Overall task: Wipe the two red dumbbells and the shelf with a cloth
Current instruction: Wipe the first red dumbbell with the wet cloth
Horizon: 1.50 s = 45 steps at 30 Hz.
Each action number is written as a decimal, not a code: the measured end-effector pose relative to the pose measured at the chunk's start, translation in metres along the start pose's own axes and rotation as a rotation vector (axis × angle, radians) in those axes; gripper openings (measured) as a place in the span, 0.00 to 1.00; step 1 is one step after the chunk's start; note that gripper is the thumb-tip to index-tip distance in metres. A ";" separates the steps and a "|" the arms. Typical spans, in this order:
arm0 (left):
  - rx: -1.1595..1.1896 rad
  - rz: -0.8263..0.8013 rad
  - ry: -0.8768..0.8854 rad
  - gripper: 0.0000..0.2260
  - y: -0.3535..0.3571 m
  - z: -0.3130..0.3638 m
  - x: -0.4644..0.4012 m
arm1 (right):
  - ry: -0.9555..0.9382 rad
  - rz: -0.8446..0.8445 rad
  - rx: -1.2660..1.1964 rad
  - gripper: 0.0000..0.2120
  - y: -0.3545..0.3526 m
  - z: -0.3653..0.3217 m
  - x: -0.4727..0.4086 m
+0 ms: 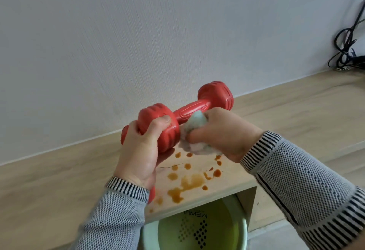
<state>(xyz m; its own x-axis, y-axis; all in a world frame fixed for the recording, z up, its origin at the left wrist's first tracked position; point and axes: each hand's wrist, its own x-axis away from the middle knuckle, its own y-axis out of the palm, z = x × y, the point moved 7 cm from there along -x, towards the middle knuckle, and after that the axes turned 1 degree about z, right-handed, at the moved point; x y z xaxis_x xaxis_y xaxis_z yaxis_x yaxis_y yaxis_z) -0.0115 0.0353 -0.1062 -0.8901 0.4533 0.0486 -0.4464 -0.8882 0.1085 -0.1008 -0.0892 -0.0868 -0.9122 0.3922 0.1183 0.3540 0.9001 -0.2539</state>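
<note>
Head view
Wiping now: red dumbbell [177,117] held up off the wooden shelf [296,115], in front of the pale wall.
Long axis: running from lower left, near end, to upper right, far end by the wall.
Left hand [142,147]: fingers and thumb curled round the near head, carrying the weight.
Right hand [223,133]: bunched round a pale cloth [195,131], pressing it against the handle just beside the near head.
Key relation: bare handle and far head lying up and right of the cloth; right hand nearer to them.
Likely next: sliding the cloth along the axis toward the far head.
Shelf: brown spill [189,182] directly below, unwiped.
Second dumbbell [151,194]: only a red sliver showing beside the left cuff.
Below the shelf: green basin [197,232].
</note>
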 end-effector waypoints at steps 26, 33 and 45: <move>-0.294 0.051 0.329 0.05 -0.001 0.057 0.007 | -0.474 0.389 0.466 0.13 -0.032 -0.051 0.007; -0.669 -0.133 0.224 0.11 0.029 0.027 0.010 | -0.330 0.321 -0.012 0.08 -0.029 -0.024 -0.004; -0.699 -0.052 0.348 0.16 0.036 0.025 0.008 | -0.352 0.310 0.022 0.09 -0.012 -0.030 -0.006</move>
<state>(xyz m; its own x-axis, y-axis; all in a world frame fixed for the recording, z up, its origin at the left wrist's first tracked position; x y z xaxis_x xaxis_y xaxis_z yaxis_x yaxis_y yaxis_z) -0.0322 0.0083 -0.0772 -0.7923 0.5489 -0.2664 -0.3402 -0.7599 -0.5539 -0.0935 -0.0966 -0.0559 -0.7797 0.5505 -0.2984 0.6202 0.7446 -0.2467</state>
